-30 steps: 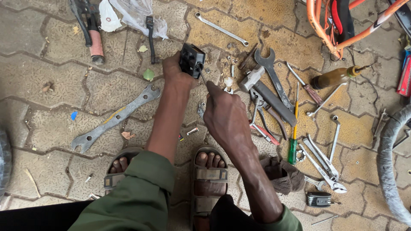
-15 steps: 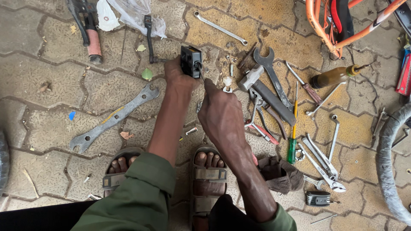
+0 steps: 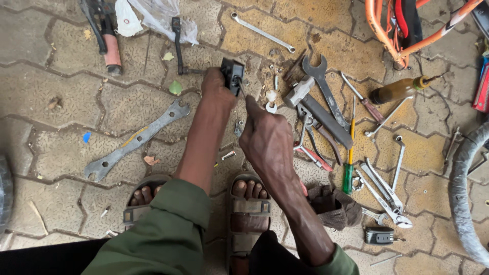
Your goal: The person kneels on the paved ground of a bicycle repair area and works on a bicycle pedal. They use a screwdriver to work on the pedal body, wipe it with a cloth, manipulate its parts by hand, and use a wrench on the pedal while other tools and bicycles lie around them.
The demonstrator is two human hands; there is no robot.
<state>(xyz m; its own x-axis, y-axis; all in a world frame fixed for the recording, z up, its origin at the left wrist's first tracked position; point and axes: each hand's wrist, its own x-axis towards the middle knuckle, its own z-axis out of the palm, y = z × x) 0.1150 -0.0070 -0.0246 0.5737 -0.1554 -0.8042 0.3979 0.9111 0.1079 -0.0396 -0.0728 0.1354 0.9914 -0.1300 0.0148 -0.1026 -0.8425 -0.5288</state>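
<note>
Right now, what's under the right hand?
Under the right hand: paving stones, a small metal piece beside the wrist, and the toes of a sandalled foot below it. Whatever lies directly beneath the palm is covered. The left hand holds a small black part.

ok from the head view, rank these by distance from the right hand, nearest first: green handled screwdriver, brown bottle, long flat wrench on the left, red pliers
1. Red pliers: just right of the right hand.
2. Green handled screwdriver: further right.
3. Long flat wrench: left, beyond the left forearm.
4. Brown bottle: upper right, near the orange frame.
The last two are fairly close in distance.
</note>
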